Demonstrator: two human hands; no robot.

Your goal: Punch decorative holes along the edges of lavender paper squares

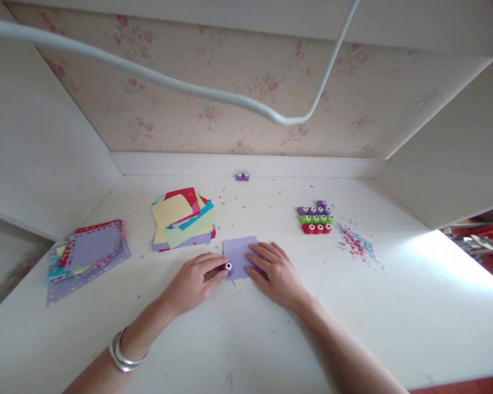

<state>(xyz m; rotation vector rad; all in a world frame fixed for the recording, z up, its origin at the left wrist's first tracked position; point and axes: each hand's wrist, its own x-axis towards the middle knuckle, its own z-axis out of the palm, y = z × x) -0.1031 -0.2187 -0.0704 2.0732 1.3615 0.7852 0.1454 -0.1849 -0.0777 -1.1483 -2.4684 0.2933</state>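
A small purple craft punch (pixel 228 267) with a star mark on its white top sits at the lower left corner of a lilac square of paper (pixel 240 254). The thumb and fingers of my left hand (pixel 195 282) are closed round the punch. My right hand (pixel 277 273) lies with fingers spread on the right part of the same paper, pressing it to the white table. Whether the paper's corner is inside the punch's slot cannot be made out.
Coloured paper sheets (pixel 184 219) are piled left of centre. Papers with punched edges (pixel 92 249) lie farther left. Purple, green and red punches (pixel 315 219) stand in rows at right, beside scattered confetti (pixel 357 243). Two purple punches (pixel 242 177) stand at the back. A white cable (pixel 189 85) hangs above.
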